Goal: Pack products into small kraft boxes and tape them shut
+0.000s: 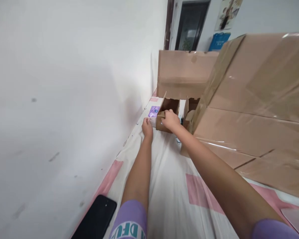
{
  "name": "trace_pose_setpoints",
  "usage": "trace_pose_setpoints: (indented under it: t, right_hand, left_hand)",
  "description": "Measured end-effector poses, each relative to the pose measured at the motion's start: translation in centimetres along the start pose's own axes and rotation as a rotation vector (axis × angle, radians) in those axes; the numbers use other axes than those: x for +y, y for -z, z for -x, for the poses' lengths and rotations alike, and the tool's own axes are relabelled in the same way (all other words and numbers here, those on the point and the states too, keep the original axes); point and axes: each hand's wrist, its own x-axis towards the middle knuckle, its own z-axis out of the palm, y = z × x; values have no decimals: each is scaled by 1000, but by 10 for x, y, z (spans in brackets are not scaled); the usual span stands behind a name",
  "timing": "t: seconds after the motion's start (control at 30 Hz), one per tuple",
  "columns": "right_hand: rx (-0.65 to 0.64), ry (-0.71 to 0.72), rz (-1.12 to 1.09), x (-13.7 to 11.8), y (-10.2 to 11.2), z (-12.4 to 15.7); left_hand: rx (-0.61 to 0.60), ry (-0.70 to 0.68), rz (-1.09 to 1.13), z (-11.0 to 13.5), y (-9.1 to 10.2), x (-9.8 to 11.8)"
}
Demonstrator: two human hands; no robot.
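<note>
Far forward along the wall, my left hand (147, 127) has its fingers curled at the near left corner of a purple-and-white packet (153, 111). Right beside that packet stands a small open cardboard box (163, 127), its flaps raised and its inside dark. My right hand (171, 120) grips the box's near edge, with the fingertips over the rim. A second open cardboard box (186, 108) stands to the right, partly covered by my right forearm and a large carton.
A large taped carton (259, 99) fills the right side. An upright cardboard panel (184, 71) stands behind the small boxes. The white wall (64, 99) runs along the left. A black phone (96, 217) lies near me on the white-and-pink cloth (169, 186).
</note>
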Motion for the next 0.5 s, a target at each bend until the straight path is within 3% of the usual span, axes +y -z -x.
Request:
trace_pose_setpoints:
  t: [0.13, 0.27, 0.4, 0.5]
  right_hand:
    - [51, 47, -125, 4, -3, 5]
    - [57, 167, -398, 6, 5, 40]
    - [113, 380, -559, 2, 31, 106]
    - [154, 474, -577, 2, 50, 179]
  left_hand:
    - [47, -54, 11, 17, 18, 11]
    - [47, -119, -12, 58, 64, 29]
    - [53, -159, -79, 116, 122, 55]
    - [43, -157, -133, 179, 166, 81]
